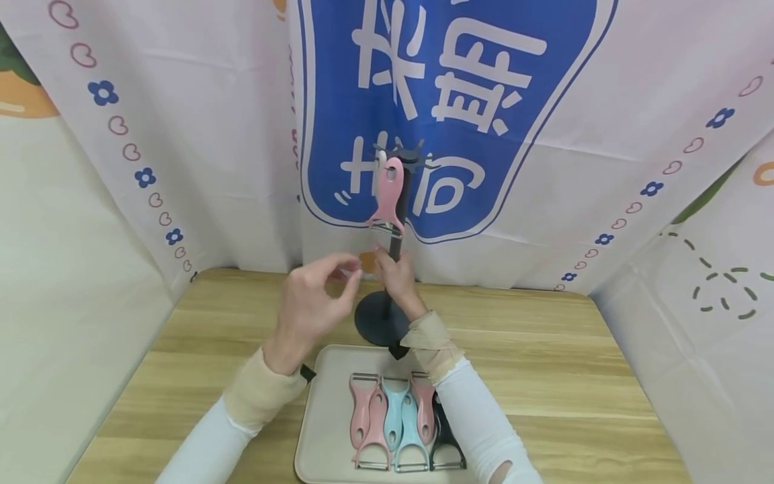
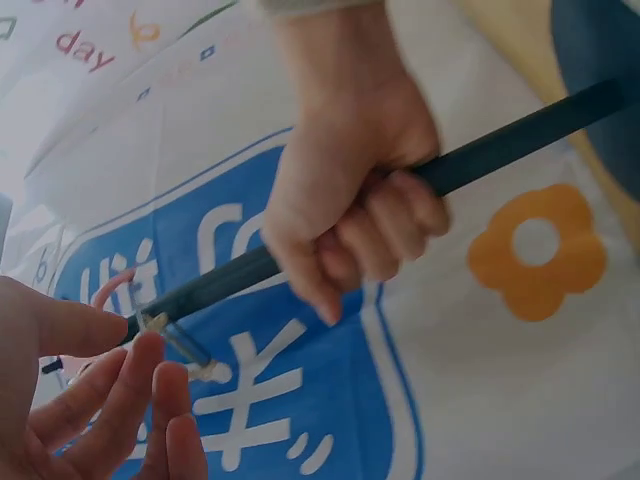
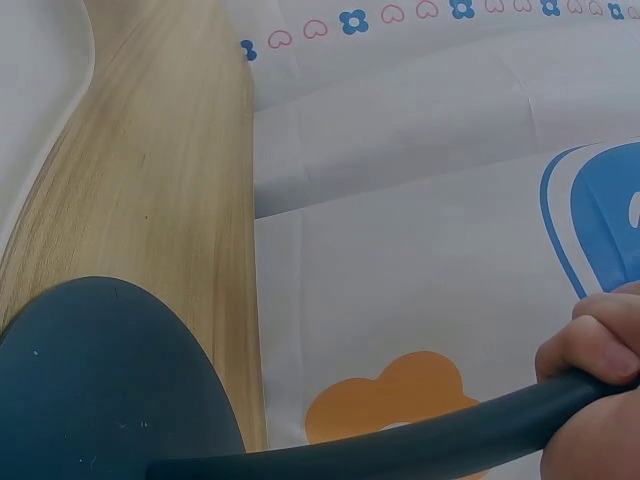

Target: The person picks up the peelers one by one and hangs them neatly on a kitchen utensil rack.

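Black and slim, the stand's upright pole passes through the right hand, whose grip is curled firmly round it above the round dark base. Directly up the pole from that grip, a glossy pink plastic peeler hangs from the spread dark hooks, its long axis close to vertical, blade end down. Just left of the pole, lower than this peeler, the left hand hovers with thumb and forefinger loosely curved toward each other, no object visible between them; which hand is nearer the hanging peeler in depth I cannot tell. Toward the person, well below both hands, a pale beige tray on the wood-grain desk carries pink peelers, light-blue peelers and a black peeler, side by side, long axes running roughly toward the stand. The white right sleeve covers part of the black one; a whitish handle behind the hanging peeler is mostly hidden.
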Available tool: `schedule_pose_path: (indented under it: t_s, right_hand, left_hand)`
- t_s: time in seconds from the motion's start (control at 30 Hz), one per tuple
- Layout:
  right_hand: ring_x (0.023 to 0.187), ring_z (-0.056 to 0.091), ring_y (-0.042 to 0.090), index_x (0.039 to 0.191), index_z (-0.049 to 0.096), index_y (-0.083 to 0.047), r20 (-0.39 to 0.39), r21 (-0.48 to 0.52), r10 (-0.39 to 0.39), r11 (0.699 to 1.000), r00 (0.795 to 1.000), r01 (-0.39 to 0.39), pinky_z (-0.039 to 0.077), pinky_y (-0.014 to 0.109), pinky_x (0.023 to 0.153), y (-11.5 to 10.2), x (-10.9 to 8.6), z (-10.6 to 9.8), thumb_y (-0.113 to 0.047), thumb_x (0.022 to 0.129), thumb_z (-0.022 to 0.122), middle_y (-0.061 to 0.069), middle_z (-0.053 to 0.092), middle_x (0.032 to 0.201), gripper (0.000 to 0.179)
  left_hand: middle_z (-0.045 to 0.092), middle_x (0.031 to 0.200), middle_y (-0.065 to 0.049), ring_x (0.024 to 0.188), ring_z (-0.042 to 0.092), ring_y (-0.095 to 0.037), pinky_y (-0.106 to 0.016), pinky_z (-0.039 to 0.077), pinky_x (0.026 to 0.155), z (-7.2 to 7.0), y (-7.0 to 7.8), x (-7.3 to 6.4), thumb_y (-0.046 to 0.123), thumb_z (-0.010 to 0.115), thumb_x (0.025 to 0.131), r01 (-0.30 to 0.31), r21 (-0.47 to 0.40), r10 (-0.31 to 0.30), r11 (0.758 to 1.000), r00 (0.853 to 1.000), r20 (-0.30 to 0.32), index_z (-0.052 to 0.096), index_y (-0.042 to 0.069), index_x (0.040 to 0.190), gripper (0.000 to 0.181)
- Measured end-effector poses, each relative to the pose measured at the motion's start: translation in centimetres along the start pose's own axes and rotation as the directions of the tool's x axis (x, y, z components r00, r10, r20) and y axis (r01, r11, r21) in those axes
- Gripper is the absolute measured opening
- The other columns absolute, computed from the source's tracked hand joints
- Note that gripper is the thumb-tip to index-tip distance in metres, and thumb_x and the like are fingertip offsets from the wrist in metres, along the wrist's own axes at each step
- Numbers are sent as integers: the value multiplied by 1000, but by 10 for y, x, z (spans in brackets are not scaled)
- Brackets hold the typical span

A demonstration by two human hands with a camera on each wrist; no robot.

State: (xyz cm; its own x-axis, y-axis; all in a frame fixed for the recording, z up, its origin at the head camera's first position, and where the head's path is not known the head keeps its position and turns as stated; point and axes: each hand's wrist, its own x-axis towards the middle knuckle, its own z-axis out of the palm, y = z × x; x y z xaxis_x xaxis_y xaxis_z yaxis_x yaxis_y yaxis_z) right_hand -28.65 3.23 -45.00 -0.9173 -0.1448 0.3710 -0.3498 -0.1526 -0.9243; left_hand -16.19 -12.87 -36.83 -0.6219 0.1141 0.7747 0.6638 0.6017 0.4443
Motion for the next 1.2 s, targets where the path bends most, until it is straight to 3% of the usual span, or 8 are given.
schedule_pose_path:
  t_s: [0.17,0.33,0.47,0.63,0.73,0.87,1.03,1.2]
  right_hand:
    - [39,30,5,55,42,-18,6,-14,3,1000,1000,-3,24,25,41,-1,0,-2,-20,108,58,-13,37,47,55]
    - [39,29,6,55,41,-18,36,5,-9,1000,999,9,24,25,41,0,1,-2,-20,110,56,-14,36,46,56]
    - [38,30,6,55,42,-19,36,23,-6,1000,999,5,25,25,41,0,2,-2,-14,110,53,-13,37,46,56]
    - [38,31,6,56,41,-18,24,18,1,1000,1000,-2,25,24,41,0,1,-3,-10,109,52,-13,37,47,55]
    - [38,31,6,57,42,-18,30,3,12,1000,999,-12,26,24,41,-1,0,-3,-14,109,53,-12,37,47,54]
    - [39,31,7,57,42,-19,28,5,27,1000,999,-27,26,24,41,-3,-1,-3,-16,109,53,-11,37,48,53]
    - [39,31,7,57,42,-18,37,11,22,1000,999,-22,25,25,41,-1,0,-2,-11,109,52,-11,37,48,53]
    - [39,31,8,56,41,-20,40,14,9,1000,999,-9,25,25,41,0,1,-3,-18,109,53,-11,38,47,54]
  left_hand:
    - [81,95,-8,79,75,-18,-35,63,70,9,-6,-25,1,81,90,-89,24,84,996,985,152,80,4,105,15]
    - [82,94,-4,78,76,-14,-28,61,68,14,-9,-43,0,88,83,-206,31,188,978,937,293,83,8,105,23]
    - [82,98,-1,82,77,-11,-25,61,71,17,-9,-56,4,88,85,-245,-3,223,970,880,419,84,11,108,24]
    - [81,112,0,97,78,-12,-28,63,82,25,-11,-73,6,84,90,-255,-79,254,964,783,568,81,12,114,25]
    - [78,116,0,100,76,-12,-28,63,83,30,-12,-84,2,83,88,-280,-112,287,953,729,621,78,14,115,29]
    - [75,110,4,95,73,-9,-25,60,81,35,-12,-99,-4,78,87,-321,-145,333,936,675,658,77,14,109,28]
    - [73,109,6,99,70,-9,-25,58,88,36,-12,-115,-6,77,88,-338,-160,342,928,597,726,78,15,105,27]
    - [71,114,6,106,68,-10,-26,57,92,35,-15,-126,-10,75,86,-323,-161,322,933,544,775,78,17,103,32]
